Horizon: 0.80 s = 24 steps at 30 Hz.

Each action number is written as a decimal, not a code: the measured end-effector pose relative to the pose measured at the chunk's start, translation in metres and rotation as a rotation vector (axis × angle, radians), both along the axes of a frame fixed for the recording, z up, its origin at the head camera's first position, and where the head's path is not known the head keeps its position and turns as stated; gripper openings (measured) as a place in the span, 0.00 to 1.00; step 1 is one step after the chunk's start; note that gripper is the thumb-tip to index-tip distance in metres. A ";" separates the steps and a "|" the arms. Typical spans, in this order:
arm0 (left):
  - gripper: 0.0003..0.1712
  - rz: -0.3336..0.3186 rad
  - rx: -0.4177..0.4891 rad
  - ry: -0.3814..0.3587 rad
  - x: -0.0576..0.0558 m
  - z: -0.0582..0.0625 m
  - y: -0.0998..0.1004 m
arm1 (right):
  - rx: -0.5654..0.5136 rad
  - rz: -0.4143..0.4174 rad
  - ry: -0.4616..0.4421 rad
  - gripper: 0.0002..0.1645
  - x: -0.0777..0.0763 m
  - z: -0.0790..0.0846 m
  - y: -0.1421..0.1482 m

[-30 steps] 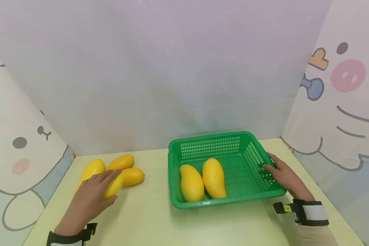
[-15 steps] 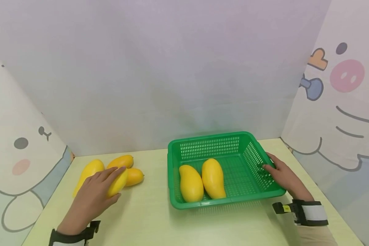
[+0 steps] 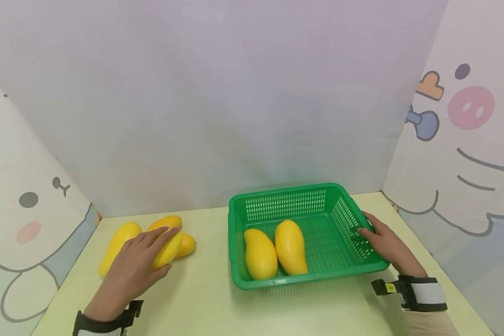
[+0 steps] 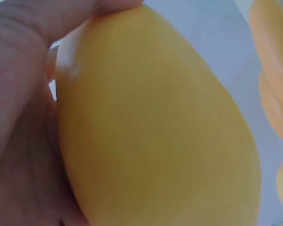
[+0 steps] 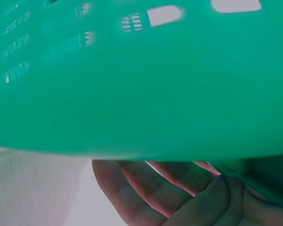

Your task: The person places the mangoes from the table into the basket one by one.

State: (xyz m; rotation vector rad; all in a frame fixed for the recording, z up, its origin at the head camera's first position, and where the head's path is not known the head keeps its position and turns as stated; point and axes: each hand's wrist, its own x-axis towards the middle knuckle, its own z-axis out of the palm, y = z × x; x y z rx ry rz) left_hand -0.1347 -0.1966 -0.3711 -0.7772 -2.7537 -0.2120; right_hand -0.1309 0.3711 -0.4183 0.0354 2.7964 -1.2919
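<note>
My left hand [image 3: 135, 266] grips a yellow mango [image 3: 169, 249] from above, at the left of the table. In the left wrist view this mango [image 4: 155, 127] fills most of the picture, thumb and fingers around it. Behind the hand lie another long mango [image 3: 118, 245] and two smaller, more orange mangoes, one at the back [image 3: 168, 222] and one partly hidden [image 3: 186, 245]. My right hand [image 3: 388, 245] holds the right rim of a green plastic basket [image 3: 302, 279], thumb inside the wall. Two mangoes, one left [image 3: 260, 256] and one right [image 3: 291, 247], lie side by side in the basket's left half.
The pale yellow table [image 3: 201, 303] ends at a light cloth wall [image 3: 218, 116] behind. Cartoon-printed panels stand at the left [image 3: 29, 224] and the right [image 3: 466, 154].
My left hand has moved a little to the right with the mango in its grip, covering more of the smaller orange mangoes. The right hand stays on the basket; the view has tilted slightly.
</note>
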 end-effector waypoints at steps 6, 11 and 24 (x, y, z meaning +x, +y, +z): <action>0.50 -0.018 0.001 0.012 -0.001 0.005 0.007 | -0.008 -0.003 -0.003 0.39 0.001 0.000 0.000; 0.51 -0.036 -0.002 0.033 -0.002 0.008 0.013 | 0.000 -0.003 -0.004 0.39 0.001 0.001 0.000; 0.50 -0.090 -0.016 0.042 -0.003 0.016 0.028 | -0.002 -0.004 -0.011 0.39 0.002 0.002 -0.001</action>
